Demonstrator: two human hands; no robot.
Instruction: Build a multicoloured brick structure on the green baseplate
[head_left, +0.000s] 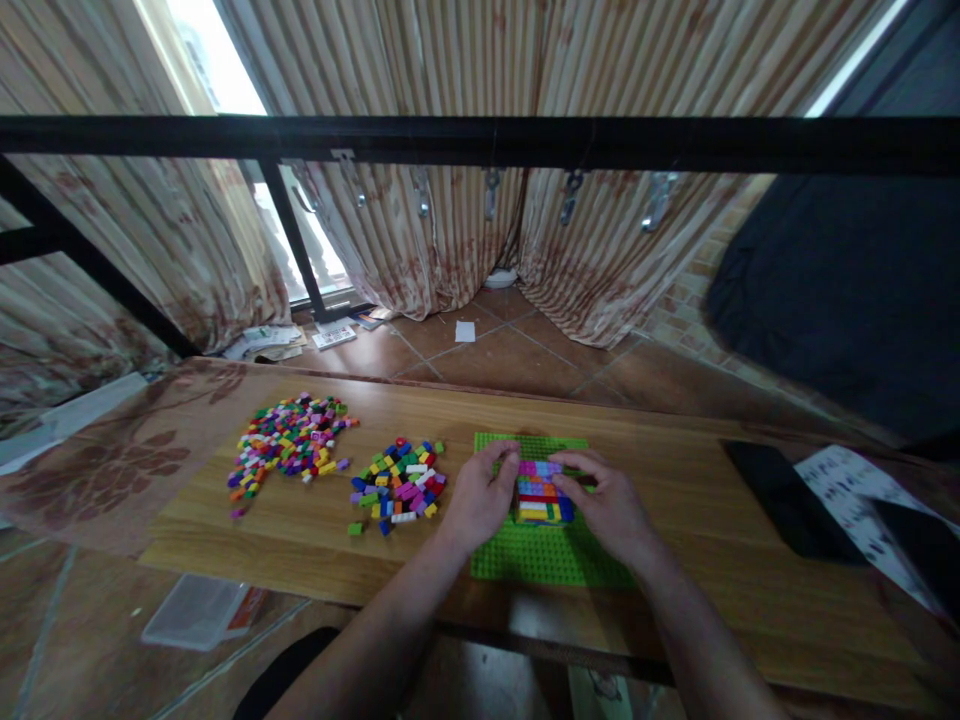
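A multicoloured block of toy building bricks point(537, 493), with rows of pink, purple, orange, red, blue and yellow, stands on a green studded baseplate point(551, 562). My left hand point(484, 492) is closed at the block's left side, its thumb and fingertips against the upper left edge. From the other side, my right hand point(611, 505) presses thumb and bent fingers to the block's right and far edge. Whether a loose brick sits between any fingertips is too small to tell.
Loose larger bricks point(401, 482) lie left of the baseplate, and a heap of smaller bricks point(294, 437) farther left on the wooden table point(705, 520). A dark flat object point(787, 500) and a printed sheet point(847, 505) lie at the right. A black bar point(480, 140) crosses beyond the table.
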